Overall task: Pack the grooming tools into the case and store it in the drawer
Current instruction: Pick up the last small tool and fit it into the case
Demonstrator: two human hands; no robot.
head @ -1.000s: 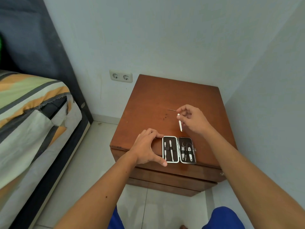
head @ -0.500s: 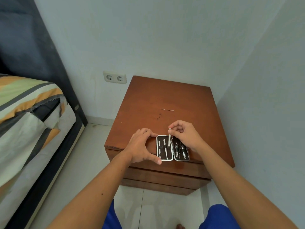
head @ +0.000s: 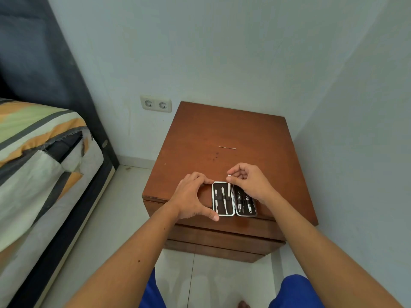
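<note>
A small open grooming case [head: 219, 213] with a white rim and dark lining lies near the front edge of the brown nightstand [head: 244, 134]. Several metal tools sit in its two halves. My left hand [head: 191, 196] braces the case's left side, thumb at the lower corner, forefinger at the upper corner. My right hand [head: 249, 183] pinches a thin white tool [head: 229, 187] upright, its lower end in the left half by the hinge. One thin metal tool [head: 226, 148] lies loose farther back on the nightstand top. The drawer fronts [head: 222, 232] below are closed.
A bed with a striped cover [head: 33, 152] stands to the left, with tiled floor between it and the nightstand. A double wall socket [head: 155, 104] is on the back wall. A wall runs close along the nightstand's right side.
My right hand carried the white tool from mid-table down to the case and now sets it into the left half. The left hand stayed on the case.
</note>
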